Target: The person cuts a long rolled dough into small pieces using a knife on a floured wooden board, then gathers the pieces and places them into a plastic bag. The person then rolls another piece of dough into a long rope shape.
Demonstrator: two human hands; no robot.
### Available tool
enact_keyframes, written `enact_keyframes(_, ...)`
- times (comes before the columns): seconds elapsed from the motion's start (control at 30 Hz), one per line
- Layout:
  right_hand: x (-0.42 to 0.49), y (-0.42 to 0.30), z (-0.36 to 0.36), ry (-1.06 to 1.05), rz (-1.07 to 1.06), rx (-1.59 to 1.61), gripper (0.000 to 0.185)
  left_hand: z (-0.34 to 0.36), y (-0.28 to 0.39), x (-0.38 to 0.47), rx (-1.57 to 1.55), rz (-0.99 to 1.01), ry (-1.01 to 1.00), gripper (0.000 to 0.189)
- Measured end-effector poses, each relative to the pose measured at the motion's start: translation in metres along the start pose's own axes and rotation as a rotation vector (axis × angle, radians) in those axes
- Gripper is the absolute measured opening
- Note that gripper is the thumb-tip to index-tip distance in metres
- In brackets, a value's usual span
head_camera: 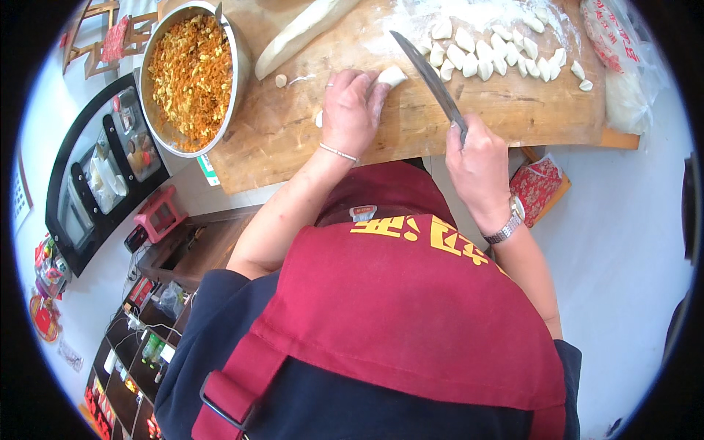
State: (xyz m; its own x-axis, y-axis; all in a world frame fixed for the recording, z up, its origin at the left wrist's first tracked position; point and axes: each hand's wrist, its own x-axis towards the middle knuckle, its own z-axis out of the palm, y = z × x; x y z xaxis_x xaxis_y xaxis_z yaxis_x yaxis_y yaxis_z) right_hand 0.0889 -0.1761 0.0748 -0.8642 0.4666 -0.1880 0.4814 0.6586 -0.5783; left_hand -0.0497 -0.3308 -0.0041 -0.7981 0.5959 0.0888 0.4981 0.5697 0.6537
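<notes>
My left hand, dusted with flour, holds down a short end of a dough roll on the wooden board. My right hand grips a knife by its handle. Its long dark blade slants up and left over the board, just right of the dough end and apart from it. Several cut dough pieces lie scattered to the right of the blade. Farther up on the left rests a thick dough log. Small dough scraps sit left of my left hand.
A metal bowl of chopped orange and yellow filling stands at the board's left edge. Flour coats the far side. Plastic bags bearing red writing lie at the right end. Below the board's right side is a red-cushioned chair.
</notes>
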Motion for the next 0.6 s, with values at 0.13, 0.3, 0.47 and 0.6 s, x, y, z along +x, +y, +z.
enact_keyframes(0.13,-0.005,-0.012,0.002,0.0,-0.083,-0.011,0.012,-0.002,-0.002,0.003,-0.004,-0.035,-0.018,0.019)
enact_keyframes(0.3,-0.002,-0.016,0.013,-0.098,-0.064,-0.084,0.012,-0.001,-0.004,0.002,-0.025,-0.035,-0.009,0.017)
enact_keyframes(0.47,0.01,-0.01,0.027,-0.169,-0.024,-0.165,0.014,0.0,-0.002,-0.001,-0.009,-0.025,0.017,0.019)
enact_keyframes(0.6,0.013,-0.004,0.031,-0.081,-0.059,-0.08,0.014,-0.001,0.003,-0.019,0.042,0.035,0.063,0.028)
